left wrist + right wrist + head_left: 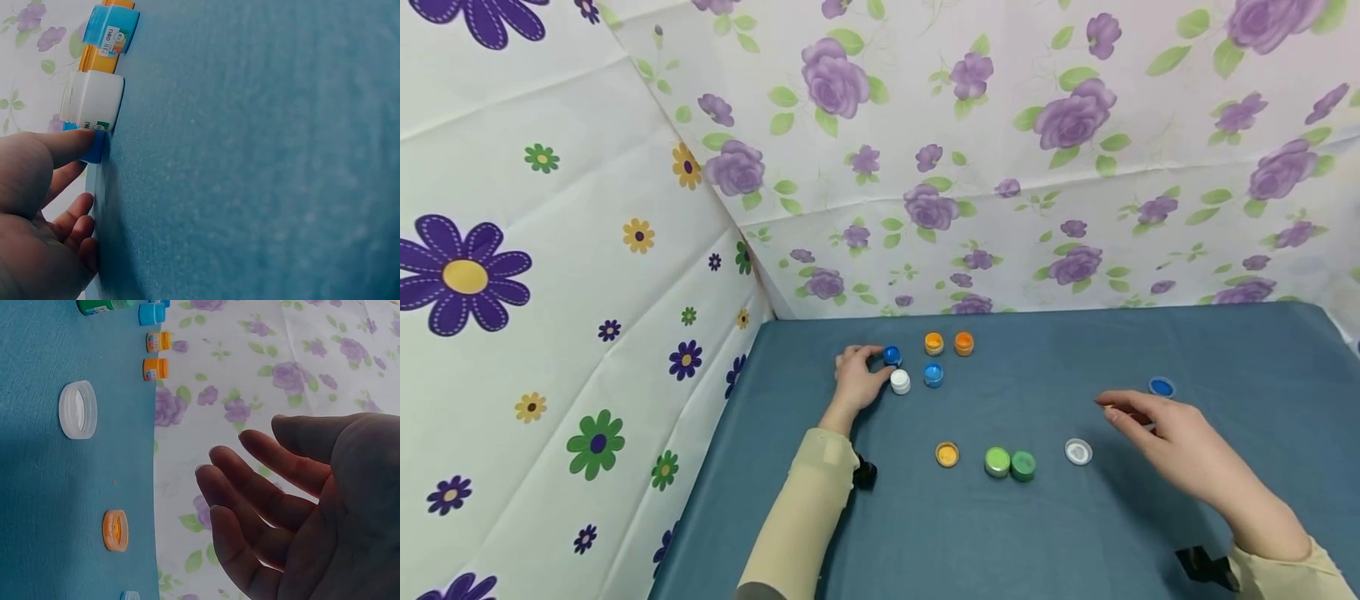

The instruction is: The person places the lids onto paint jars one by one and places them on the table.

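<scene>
My left hand pinches a small dark blue paint jar between thumb and index finger at the far left of the table. Beside it stands a white paint jar, close to the thumb. In the left wrist view the thumb lies across the dark blue jar, and the other fingers curl loosely. My right hand hovers over the right side, fingers loosely bent, holding nothing. Below it in the right wrist view lie an orange lid and a white lid; the hand mostly hides the orange one in the head view.
Light blue, yellow-orange and orange jars stand right of the left hand. Two green jars and a yellow lid sit mid-table. A blue lid lies behind the right hand. Flowered sheets border the table.
</scene>
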Demonstrator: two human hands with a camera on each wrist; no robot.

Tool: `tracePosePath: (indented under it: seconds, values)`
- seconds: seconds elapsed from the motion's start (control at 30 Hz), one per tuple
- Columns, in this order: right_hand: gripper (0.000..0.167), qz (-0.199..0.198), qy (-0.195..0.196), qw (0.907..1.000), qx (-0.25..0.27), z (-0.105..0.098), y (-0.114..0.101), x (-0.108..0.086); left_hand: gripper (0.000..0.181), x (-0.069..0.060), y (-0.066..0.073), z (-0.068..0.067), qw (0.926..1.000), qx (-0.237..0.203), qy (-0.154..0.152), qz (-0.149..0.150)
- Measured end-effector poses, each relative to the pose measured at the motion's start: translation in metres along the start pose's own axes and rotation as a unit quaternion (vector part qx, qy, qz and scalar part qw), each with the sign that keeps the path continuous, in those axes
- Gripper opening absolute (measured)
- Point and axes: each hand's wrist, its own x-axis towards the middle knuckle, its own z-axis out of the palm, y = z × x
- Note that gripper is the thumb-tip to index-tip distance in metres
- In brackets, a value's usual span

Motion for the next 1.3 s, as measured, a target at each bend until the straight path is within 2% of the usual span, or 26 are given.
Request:
tracePosePath:
  seconds: [0.2, 0.43, 0.77, 0.93, 1.03, 1.13, 1.23, 1.3]
  values:
    - [0.044, 0.000, -0.002, 1.0000, -0.005, 0.003, 0.000, 0.000, 0.048, 0.001, 0.004, 0.001, 0.9999, 0.017, -0.002, -0.002]
    - [0.045, 0.001, -0.003, 1.0000, -0.009, 0.003, 0.002, -0.002, 0.047, 0.002, 0.005, 0.003, 0.9998, 0.017, 0.001, -0.012]
    - [0.043, -0.004, -0.003, 1.0000, -0.006, 0.002, 0.001, -0.006, 0.047, 0.002, 0.002, 0.003, 0.9999, -0.008, 0.005, -0.011]
    - [0.045, 0.006, -0.004, 0.9999, -0.008, -0.002, 0.002, -0.008, 0.049, 0.001, -0.005, -0.001, 0.9987, -0.049, 0.015, -0.001]
    - [0.045, 0.013, -0.004, 0.9998, -0.011, -0.004, 0.004, -0.010, 0.046, -0.002, -0.009, -0.005, 0.9944, -0.096, 0.042, 0.004]
    - [0.047, 0.019, -0.001, 0.9997, -0.016, -0.008, 0.008, -0.012, 0.042, -0.008, -0.013, -0.009, 0.9855, -0.150, 0.080, 0.004]
    - [0.049, 0.031, 0.012, 0.9991, -0.026, -0.015, 0.013, -0.015, 0.041, -0.018, -0.015, -0.014, 0.9756, -0.191, 0.108, 0.010]
    - [0.050, 0.040, 0.024, 0.9984, -0.031, -0.018, 0.016, -0.017, 0.041, -0.027, -0.015, -0.017, 0.9698, -0.213, 0.117, 0.021]
